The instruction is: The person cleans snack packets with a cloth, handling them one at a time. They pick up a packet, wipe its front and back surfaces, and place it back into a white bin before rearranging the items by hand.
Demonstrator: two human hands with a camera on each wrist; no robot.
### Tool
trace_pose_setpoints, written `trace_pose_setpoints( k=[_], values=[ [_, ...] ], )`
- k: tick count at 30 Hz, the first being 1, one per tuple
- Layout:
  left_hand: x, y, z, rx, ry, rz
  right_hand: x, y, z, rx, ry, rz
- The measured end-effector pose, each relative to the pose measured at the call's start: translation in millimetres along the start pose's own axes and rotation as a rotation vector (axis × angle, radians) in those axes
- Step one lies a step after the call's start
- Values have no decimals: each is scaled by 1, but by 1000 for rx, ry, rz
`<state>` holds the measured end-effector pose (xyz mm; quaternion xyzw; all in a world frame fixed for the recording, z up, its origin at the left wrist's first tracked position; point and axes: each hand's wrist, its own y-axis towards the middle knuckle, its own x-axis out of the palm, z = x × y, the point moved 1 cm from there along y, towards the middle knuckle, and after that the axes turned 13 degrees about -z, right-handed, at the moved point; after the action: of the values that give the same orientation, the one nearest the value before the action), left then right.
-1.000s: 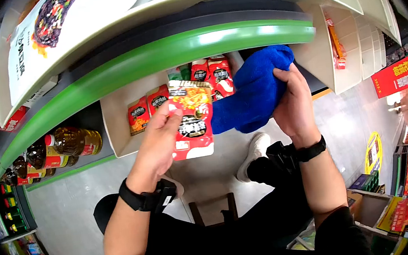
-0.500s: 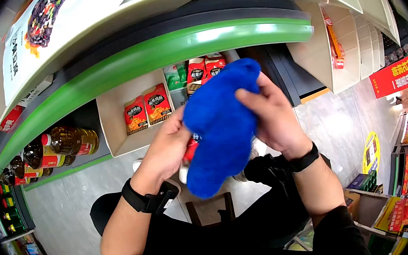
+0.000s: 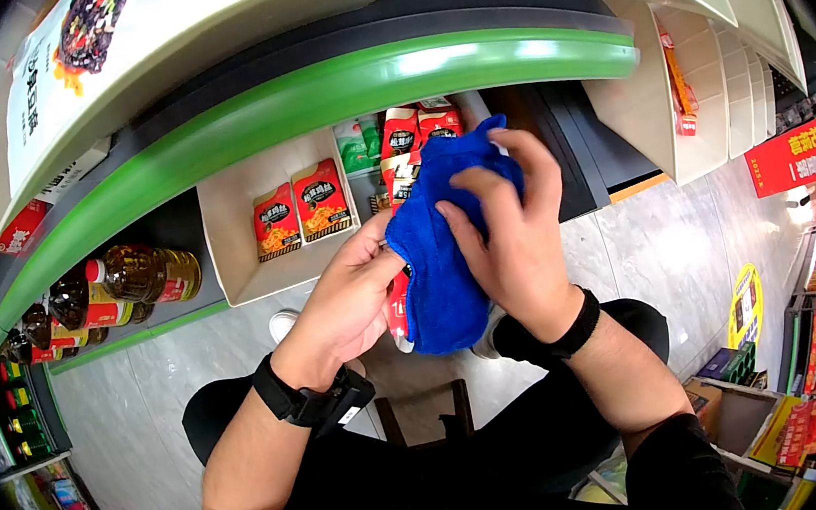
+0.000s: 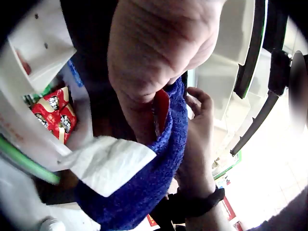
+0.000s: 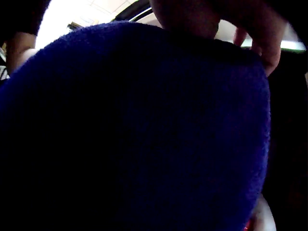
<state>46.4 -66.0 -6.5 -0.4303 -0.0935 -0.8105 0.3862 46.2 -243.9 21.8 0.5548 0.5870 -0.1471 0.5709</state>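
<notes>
My left hand (image 3: 348, 302) pinches the edge of a flat red-and-white foil packet (image 3: 400, 313) between thumb and fingers, with a thick, fuzzy blue cloth (image 3: 444, 261) lying over most of it. My right hand (image 3: 528, 251) has its fingers curled onto the upper part of the cloth, the thumb resting on it too; neither hand is spread flat, nor are they pressed together. The packet is in front of me, between my hands and above my knees, and the cloth hides most of its face. The left wrist view shows a crumpled white fabric label (image 4: 113, 163) hanging from the cloth.

Just beyond my left hand, a cream plastic bin (image 3: 237, 259) holds two upright red packets (image 3: 298, 210) side by side. Green packets (image 3: 358, 145) and more red packets (image 3: 419, 128) sit further back, partly behind the cloth. A curved, glossy green shelf edge (image 3: 310, 105) overhangs them, standing in the way above. Dark oil bottles with red caps (image 3: 144, 275) lie to the left of the bin; to the right are dark shelf panels (image 3: 577, 145) and pale, upright plastic dividers (image 3: 634, 118).
</notes>
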Motion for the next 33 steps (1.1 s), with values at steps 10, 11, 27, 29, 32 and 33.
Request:
trace_pose_setpoints(
  k=[10, 11, 27, 29, 32, 33],
  values=[
    [-13, -5, 10, 93, -31, 66, 25, -19, -22, -73, -5, -416],
    [-13, -5, 10, 98, -27, 68, 26, -20, -25, -71, -7, -422],
    [-7, -8, 12, 58, -35, 4, 29, -22, -24, -29, 75, -383],
    [-6, -9, 21, 94, -53, -17, 34, -28, -33, -45, 90, -407],
    [-6, -14, 15, 35, -78, 10, 31, -26, -30, -45, 112, -401],
    [-5, -15, 13, 17, -88, 9, 28, -21, -25, -47, 109, -399]
  ],
)
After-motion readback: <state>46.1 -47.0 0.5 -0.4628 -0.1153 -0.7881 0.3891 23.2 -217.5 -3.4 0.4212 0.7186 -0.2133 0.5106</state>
